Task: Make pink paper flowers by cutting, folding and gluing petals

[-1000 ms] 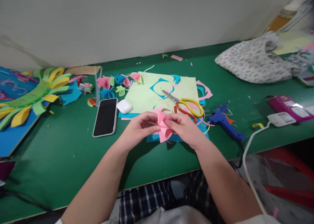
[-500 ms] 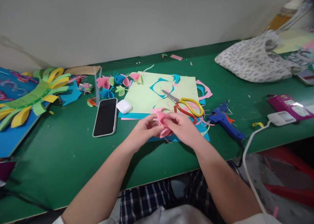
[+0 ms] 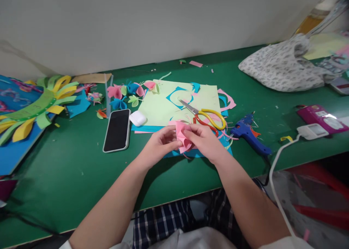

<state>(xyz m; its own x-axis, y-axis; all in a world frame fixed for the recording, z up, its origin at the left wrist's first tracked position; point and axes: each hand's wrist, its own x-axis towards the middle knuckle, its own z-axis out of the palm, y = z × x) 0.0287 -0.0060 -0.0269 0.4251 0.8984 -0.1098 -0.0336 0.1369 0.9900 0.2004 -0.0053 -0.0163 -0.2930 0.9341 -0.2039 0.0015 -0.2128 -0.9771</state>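
Observation:
A folded pink paper flower point(image 3: 183, 135) is held between both hands above the front edge of the paper pile. My left hand point(image 3: 163, 141) grips its left side, thumb along the lower edge. My right hand point(image 3: 203, 139) pinches it from the right, with the thumb on the front folds. Some fingertips are hidden behind the paper. Just beyond my hands, scissors point(image 3: 209, 118) with yellow and red handles lie on the pale green sheet point(image 3: 155, 107), among pink and blue offcuts.
Left of the pile lie a phone point(image 3: 117, 131), a white earbud case point(image 3: 137, 118) and several finished paper flowers point(image 3: 119, 103). A blue glue gun point(image 3: 251, 134) is at right, near a white cable point(image 3: 275, 169). A patterned cloth bag point(image 3: 286, 65) rests farther back, against the wall side.
The pink paper has turned and its folds look more opened out and flatter toward me. Both hands stay in nearly the same place, with small finger shifts.

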